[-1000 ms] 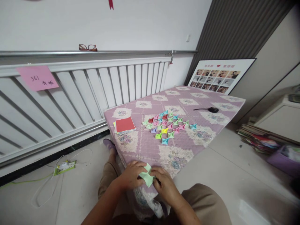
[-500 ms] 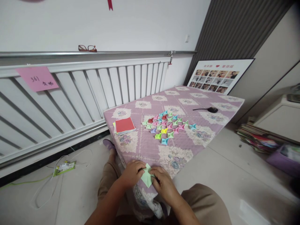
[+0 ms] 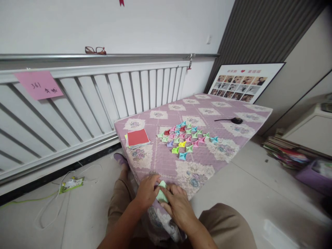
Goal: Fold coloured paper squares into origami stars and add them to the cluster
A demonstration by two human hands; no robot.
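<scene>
A pale green folded paper (image 3: 162, 194) lies at the table's near corner between my hands. My left hand (image 3: 147, 191) grips its left edge with the fingers curled. From the right, my right hand (image 3: 178, 204) presses on the paper, thumb and fingers covering its right side and lower tip. Beyond them, several small folded paper pieces (image 3: 182, 144) in green, pink, blue, yellow and red stand in slanted rows. A stack of square paper sheets (image 3: 138, 137), red on top, lies to their left.
The table (image 3: 160, 162) has a purple floral cloth. A black object with a thin handle (image 3: 236, 120) lies at its far right. Behind are a white radiator (image 3: 135, 91) and a photo board (image 3: 238, 83). A power strip (image 3: 72, 184) is on the floor at left.
The lower tip of the green paper has gone out of sight and less of the paper shows. My right hand has moved left over it; the view has shifted slightly.
</scene>
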